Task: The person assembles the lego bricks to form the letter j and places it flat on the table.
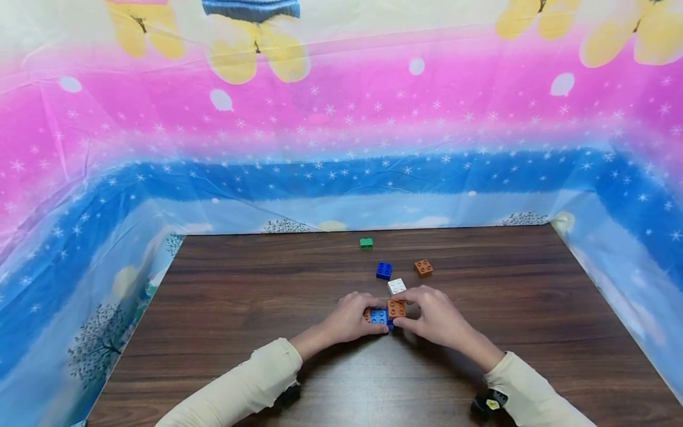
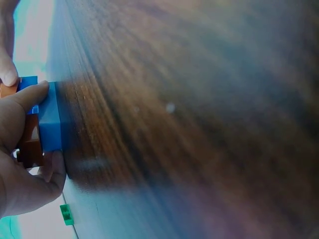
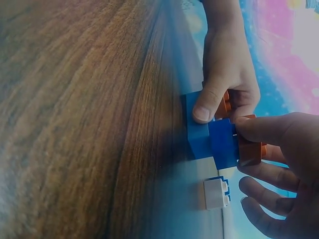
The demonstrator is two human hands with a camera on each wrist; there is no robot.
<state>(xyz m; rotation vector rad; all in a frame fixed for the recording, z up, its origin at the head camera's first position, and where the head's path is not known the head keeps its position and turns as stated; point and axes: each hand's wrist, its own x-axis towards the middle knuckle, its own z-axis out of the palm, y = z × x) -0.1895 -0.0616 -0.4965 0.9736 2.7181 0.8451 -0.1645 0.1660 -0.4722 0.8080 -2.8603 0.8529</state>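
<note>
Near the middle of the table, my left hand holds a light blue brick between thumb and fingers. On top of it at the left sits an orange brick, partly hidden by that hand. A dark blue brick is stacked at the light blue brick's right end. Over the dark blue one is a second orange brick, which my right hand pinches between thumb and fingers. Whether this orange brick is pressed fully down, I cannot tell.
Just beyond the hands lies a white brick. Farther back are a dark blue brick, an orange brick and a green brick. A printed cloth hangs around the wooden table.
</note>
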